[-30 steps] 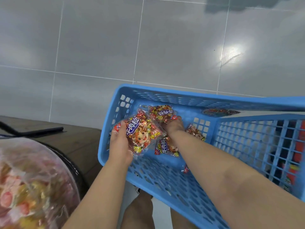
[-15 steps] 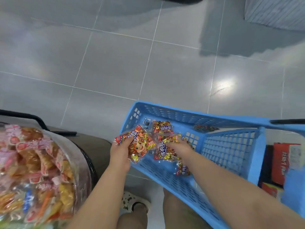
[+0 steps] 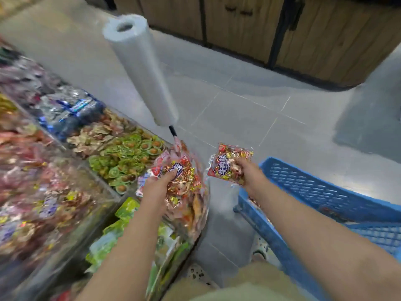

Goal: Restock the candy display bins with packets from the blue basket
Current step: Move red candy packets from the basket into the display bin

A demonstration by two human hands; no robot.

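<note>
L hand pinched a red-gold candy packet over the clear display bin. R hand gripped a second red-gold packet above the blue slotted basket; bin lay leftward, L nearer.

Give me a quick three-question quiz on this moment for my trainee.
1. True or false: the right hand grips a packet.
2. The left hand holds a second packet over: A a sink, B the display bins, C a table.
3. What colour are the sweets in the bin just beyond the left hand?
Key: 1 true; 2 B; 3 green.
</note>
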